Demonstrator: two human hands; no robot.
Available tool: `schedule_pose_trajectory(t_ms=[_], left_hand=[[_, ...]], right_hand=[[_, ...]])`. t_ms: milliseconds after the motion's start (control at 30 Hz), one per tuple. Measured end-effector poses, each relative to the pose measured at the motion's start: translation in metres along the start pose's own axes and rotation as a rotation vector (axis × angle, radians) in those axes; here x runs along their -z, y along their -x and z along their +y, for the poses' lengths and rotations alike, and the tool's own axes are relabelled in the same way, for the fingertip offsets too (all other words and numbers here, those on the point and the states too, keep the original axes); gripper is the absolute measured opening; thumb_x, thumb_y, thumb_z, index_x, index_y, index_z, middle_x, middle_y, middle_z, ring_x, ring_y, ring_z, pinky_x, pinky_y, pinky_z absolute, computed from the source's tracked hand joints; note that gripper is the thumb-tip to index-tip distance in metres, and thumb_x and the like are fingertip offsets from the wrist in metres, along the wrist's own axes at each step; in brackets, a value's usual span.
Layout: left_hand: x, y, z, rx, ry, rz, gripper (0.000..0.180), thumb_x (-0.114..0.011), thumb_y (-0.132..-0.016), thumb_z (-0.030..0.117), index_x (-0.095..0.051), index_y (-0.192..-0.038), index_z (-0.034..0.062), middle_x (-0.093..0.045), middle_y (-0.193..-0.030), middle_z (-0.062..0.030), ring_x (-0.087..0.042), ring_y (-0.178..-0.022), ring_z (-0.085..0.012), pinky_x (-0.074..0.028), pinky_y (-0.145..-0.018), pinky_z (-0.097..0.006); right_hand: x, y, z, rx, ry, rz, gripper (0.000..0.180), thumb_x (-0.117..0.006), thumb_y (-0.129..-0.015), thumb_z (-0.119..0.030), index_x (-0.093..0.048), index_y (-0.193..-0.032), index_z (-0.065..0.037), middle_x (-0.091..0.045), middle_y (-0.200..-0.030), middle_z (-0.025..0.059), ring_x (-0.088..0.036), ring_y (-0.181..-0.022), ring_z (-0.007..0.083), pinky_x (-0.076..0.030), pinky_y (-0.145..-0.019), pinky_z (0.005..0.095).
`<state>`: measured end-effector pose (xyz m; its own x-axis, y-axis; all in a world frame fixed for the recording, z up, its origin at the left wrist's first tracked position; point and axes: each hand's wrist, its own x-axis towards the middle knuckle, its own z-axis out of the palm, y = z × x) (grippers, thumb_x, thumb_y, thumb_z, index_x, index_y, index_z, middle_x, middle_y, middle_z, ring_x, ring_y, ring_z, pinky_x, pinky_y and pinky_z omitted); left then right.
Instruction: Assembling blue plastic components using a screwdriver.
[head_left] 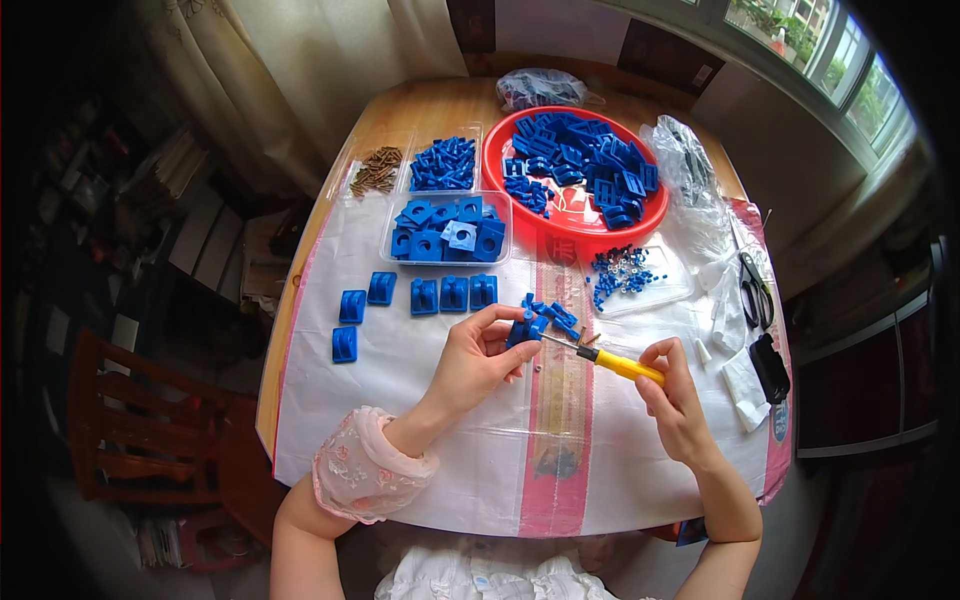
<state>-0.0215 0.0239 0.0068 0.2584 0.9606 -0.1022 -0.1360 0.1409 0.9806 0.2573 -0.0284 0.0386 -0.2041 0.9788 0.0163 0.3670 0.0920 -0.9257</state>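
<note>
Between the thumb and fingers of my left hand (472,358) is a small blue plastic part (524,328), held above the middle of the table. My right hand (675,400) grips a yellow-handled screwdriver (628,367), its shaft pointing left and its tip at the blue part. Whether the tip sits in a screw cannot be made out. Just beyond my hands lie several loose small blue pieces (562,318) and a few brown screws (590,338). To the left stand several blue assembled blocks (453,294), some in a row.
A red basin (660,215) of blue parts stands at the back. Left of it are clear trays, one with flat blue squares (428,244), and a pile of brown screws (378,170). At right lie tiny blue and silver pieces (620,268), black scissors (755,292) and plastic bags (690,170).
</note>
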Motion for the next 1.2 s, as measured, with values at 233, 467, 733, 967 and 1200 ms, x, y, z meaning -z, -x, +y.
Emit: schedule_pose_trajectory(t_ms=[233, 467, 733, 967, 1200], left_hand=[[0.000, 0.000, -0.001, -0.019, 0.023, 0.003, 0.032, -0.078, -0.089, 0.007, -0.063, -0.118, 0.0055, -0.072, -0.086, -0.0028, -0.061, -0.065, -0.0031, -0.048, -0.054, -0.017], [-0.002, -0.001, -0.003, -0.025, 0.014, -0.016, 0.032, -0.078, -0.089, 0.008, -0.063, -0.118, 0.0055, -0.072, -0.086, -0.0028, -0.061, -0.065, -0.0027, -0.048, -0.054, -0.017], [-0.001, 0.000, -0.003, -0.020, -0.002, 0.006, 0.033, -0.078, -0.089, 0.008, -0.063, -0.118, 0.0052, -0.072, -0.087, -0.0030, -0.062, -0.066, -0.0030, -0.049, -0.054, -0.017], [-0.001, -0.001, -0.002, -0.021, 0.015, 0.017, 0.032, -0.078, -0.089, 0.008, -0.063, -0.117, 0.0050, -0.072, -0.086, -0.0033, -0.063, -0.066, -0.0035, -0.049, -0.055, -0.017], [0.000, -0.001, -0.003, -0.020, 0.011, 0.015, 0.031, -0.077, -0.090, 0.008, -0.062, -0.117, 0.0045, -0.072, -0.086, -0.0036, -0.063, -0.066, -0.0039, -0.049, -0.055, -0.017]], right_hand=[[0.009, -0.008, -0.013, -0.303, -0.454, -0.163, 0.017, -0.048, -0.107, -0.027, -0.044, -0.110, -0.012, -0.037, -0.070, -0.0057, -0.028, -0.057, 0.0039, -0.025, -0.050, 0.0220], [0.011, -0.014, 0.000, -0.377, -0.649, -0.169, 0.017, -0.057, -0.105, -0.025, -0.045, -0.104, -0.013, -0.037, -0.070, -0.0053, -0.028, -0.057, 0.0022, -0.023, -0.047, 0.0200], [0.002, -0.011, -0.003, -0.252, -0.378, -0.085, 0.015, -0.064, -0.100, -0.014, -0.053, -0.104, -0.004, -0.051, -0.076, -0.0028, -0.044, -0.057, 0.0020, -0.034, -0.048, 0.0199], [0.002, -0.013, 0.002, -0.189, -0.135, -0.041, 0.019, -0.062, -0.101, -0.015, -0.067, -0.108, 0.002, -0.049, -0.069, -0.0059, -0.038, -0.056, 0.0011, -0.031, -0.049, 0.0214], [0.004, -0.011, 0.000, -0.171, -0.090, -0.105, 0.020, -0.056, -0.104, -0.015, -0.063, -0.113, 0.002, -0.046, -0.065, -0.0049, -0.039, -0.062, 0.0028, -0.030, -0.054, 0.0216]])
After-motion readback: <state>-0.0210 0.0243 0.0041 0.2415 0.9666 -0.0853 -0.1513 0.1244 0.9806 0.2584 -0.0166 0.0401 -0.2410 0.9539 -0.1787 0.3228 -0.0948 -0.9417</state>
